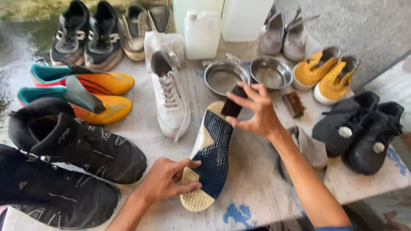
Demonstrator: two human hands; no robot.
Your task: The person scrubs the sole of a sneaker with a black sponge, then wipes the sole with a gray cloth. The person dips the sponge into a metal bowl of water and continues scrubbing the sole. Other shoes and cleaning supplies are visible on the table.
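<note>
A white sneaker lies sole-up (212, 149) in the middle of the table, its sole dark blue with cream patches at heel and toe. My left hand (167, 179) grips the near end of this shoe. My right hand (254, 112) holds a small dark brush (233, 105) by its top, with the brush set against the far end of the sole. The matching white sneaker (170, 96) stands upright just left of it.
Two metal bowls (226, 77) (270, 72), a white plastic jug (201, 34), a brown brush (294, 104) and a grey cloth (310, 147) lie about. Black boots (81, 149), orange-teal shoes (85, 92), yellow sneakers (325, 72) and black shoes (364, 128) crowd the patterned table (252, 192).
</note>
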